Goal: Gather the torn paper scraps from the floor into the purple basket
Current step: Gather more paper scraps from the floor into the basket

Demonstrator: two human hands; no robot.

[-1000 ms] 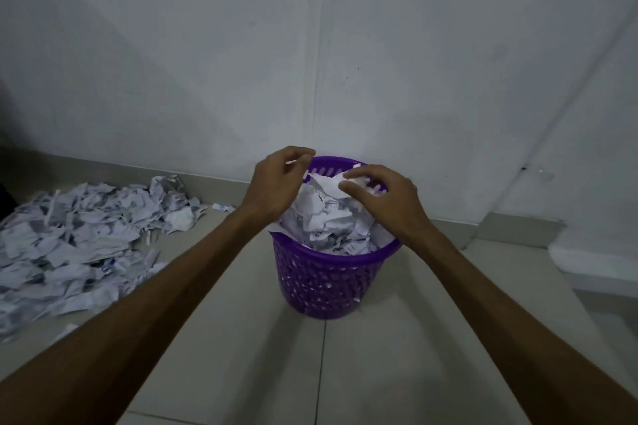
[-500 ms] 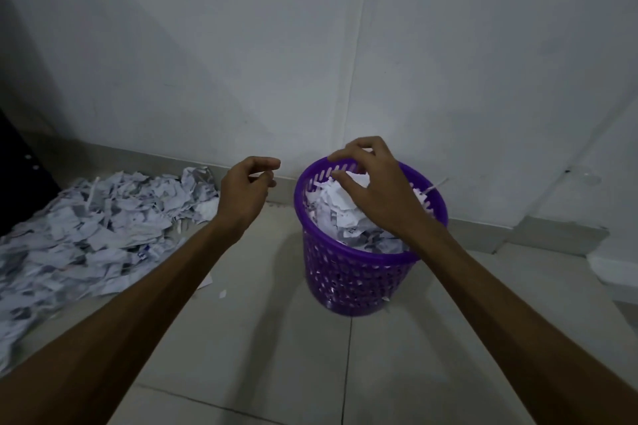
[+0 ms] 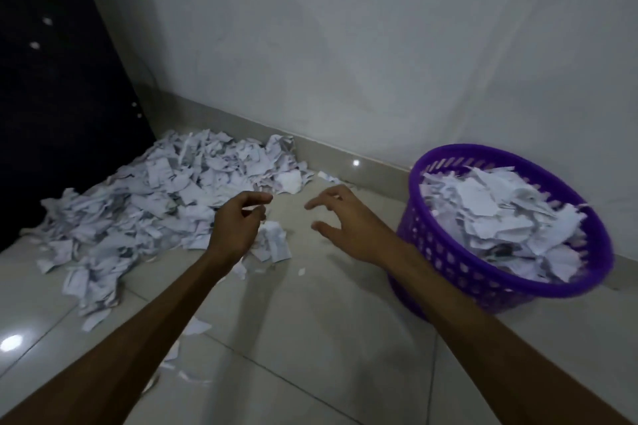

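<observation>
Both hands hover empty over the tiled floor (image 3: 310,338), left hand (image 3: 238,228) loosely curled, right hand (image 3: 348,228) spread. A paper scrap pile (image 3: 155,214) lies left of them. The scrap-filled purple basket (image 3: 483,269) stands just right of the right wrist.

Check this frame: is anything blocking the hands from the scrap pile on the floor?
Nothing visible. The left hand and right hand hover empty over bare tile, with the scrap pile just beyond. The purple basket stands off to the right.

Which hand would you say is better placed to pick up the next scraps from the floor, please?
Probably the left hand: it hangs right at the edge of the paper pile, empty, over a loose clump. The right hand, fingers spread, is over bare floor, closer to the basket.
</observation>
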